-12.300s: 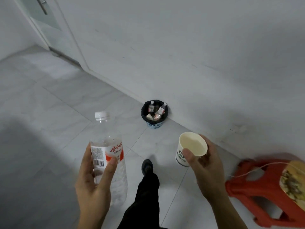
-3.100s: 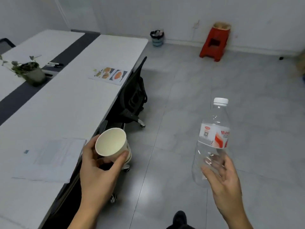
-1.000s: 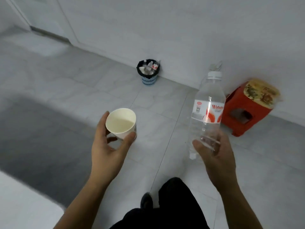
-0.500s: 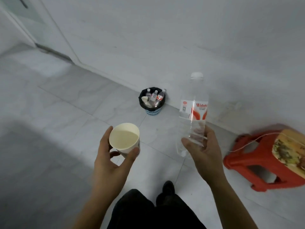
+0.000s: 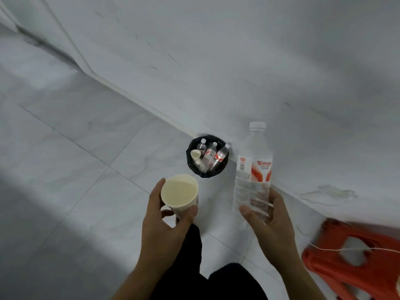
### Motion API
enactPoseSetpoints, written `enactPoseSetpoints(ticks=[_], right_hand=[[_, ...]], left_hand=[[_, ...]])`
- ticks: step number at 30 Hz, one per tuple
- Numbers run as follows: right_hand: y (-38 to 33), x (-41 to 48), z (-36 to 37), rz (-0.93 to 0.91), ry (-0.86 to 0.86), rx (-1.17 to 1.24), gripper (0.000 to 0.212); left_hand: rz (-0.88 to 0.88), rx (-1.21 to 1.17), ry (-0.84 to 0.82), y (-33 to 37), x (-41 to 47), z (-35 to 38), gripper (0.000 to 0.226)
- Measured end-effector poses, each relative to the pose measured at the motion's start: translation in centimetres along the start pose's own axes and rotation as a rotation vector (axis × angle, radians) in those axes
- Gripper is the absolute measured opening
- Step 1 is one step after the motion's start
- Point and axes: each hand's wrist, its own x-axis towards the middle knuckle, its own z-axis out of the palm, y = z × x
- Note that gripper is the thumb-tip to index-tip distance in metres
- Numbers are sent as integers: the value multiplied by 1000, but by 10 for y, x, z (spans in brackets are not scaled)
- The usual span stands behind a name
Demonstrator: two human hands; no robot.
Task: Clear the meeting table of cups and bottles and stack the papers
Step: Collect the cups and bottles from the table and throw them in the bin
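The left hand's fingers [image 5: 157,192] are curled round a paper cup [image 5: 180,194]. One lies up its left side, another digit presses the near right side, and a third fingertip tucks underneath. The cup stands upright with its mouth towards the camera, and its cream inside looks empty. The left hand [image 5: 166,226] holds it out in front of the body, above the floor.

The right hand's fingers [image 5: 275,199] wrap behind the lower part of a clear plastic water bottle [image 5: 253,169] and show through its ribbed wall. The thumb presses the near left side, so the grip is closed on the bottle. The bottle is upright, with a white cap [image 5: 257,126] on top and a white and red label partly reading "Wahah". The right hand [image 5: 271,224] carries it level with the cup, the two well apart.

Between and beyond the two hands, a small round waste bin [image 5: 189,158] with a black liner stands on the floor at the foot of the wall [image 5: 238,61]. Inside it lie several small bottles [image 5: 219,159] with red and white labels and another paper cup [image 5: 195,153]. In the picture the held cup sits just below the bin's left side, and the held bottle sits to its right.

The person's dark trouser leg [image 5: 194,247] shows below the hands. The floor [image 5: 86,148] is pale grey marbled tile. At the lower right is a blurred red plastic stool [image 5: 337,267], with a thin white cord [image 5: 333,249] running across it.
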Motion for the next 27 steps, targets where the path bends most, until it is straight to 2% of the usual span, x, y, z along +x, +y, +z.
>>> enactPoseSetpoints(ticks=[4,7,12,15,18,21,25,27], right_hand=[[-10,76,27,74,20,1,68],[16,133,52,164,46,23,64],[129,238,115,370,40,2,50],[204,306,156,422,3,-38,38],[269,363,190,426,-8,-36,28],[324,410,217,408,-11,-41,38],[384,446,244,262,-39,-112,81],[401,452,253,201,-95,-216,90]], left_hand=[[-21,40,-68,2,105,21,95],[-56,93,-108,-24,174,49,96],[-152,200,-141,-135,278,122,90],[-129,255,-107,-210,331,169,87],[-197,289,-61,-277,373,210,81],[-225,307,-18,-333,410,243,86],[-94,377,-7,-395,455,275,91],[-42,498,-51,-426,474,288,87]])
